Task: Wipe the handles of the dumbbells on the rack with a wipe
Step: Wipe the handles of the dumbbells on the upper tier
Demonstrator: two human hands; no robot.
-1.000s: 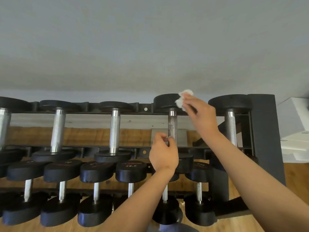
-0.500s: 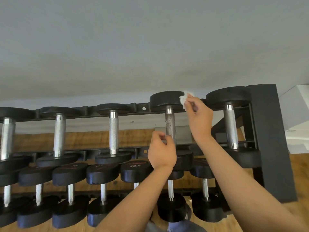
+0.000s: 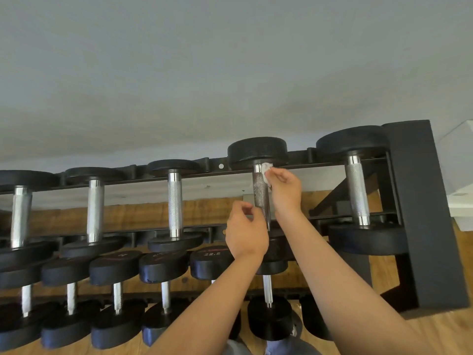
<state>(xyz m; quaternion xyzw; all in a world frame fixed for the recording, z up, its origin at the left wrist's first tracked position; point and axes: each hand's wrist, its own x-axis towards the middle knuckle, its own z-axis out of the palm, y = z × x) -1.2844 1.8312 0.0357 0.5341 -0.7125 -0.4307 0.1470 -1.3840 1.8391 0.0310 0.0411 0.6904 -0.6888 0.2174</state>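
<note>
Top tier of rack (image 3: 422,213), second dumbbell (image 3: 257,149) from the right end. Right hand (image 3: 282,190): fingers (image 3: 277,175) pinch a crumpled white wipe (image 3: 266,169), pressed against the upper end of the knurled handle (image 3: 259,193). Left hand (image 3: 245,234): fingers curled just beside the handle's lower end; cannot tell whether they grip it.

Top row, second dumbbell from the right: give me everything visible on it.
The dumbbell lies across the rack's top row. Round matte black heads; the near one is mostly hidden by the left hand. Knurled metal handle, darker than its neighbours'. The right hand presses a crumpled white wipe to the handle's far end. The left hand's curled fingers sit at its near end; grip unclear.
</note>
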